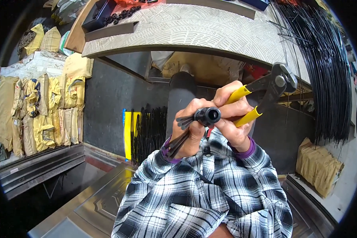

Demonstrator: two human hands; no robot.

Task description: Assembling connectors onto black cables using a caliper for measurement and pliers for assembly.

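My left hand (189, 133) is closed around a black hollow round fitting (207, 115), its open end facing up. Several thin black rods (178, 143) fan out from the fitting's side, passing between and beside the fingers. In my right hand (236, 113) are pincers (267, 87) with yellow handles, one handle across the palm, their dark jaws pointing away to the far right, over the table's edge. The thumb and fingertips of my right hand meet at the fitting's right side. What they pinch there is hidden.
Beyond my hands stands a table (210, 29) with a patterned pale top, long black rods (325, 63) heaped at its right end. A bundle of black rods (150, 131) leans beside a yellow board (129, 135). Sacks (47, 115) line the left; another sack (319, 166) sits right.
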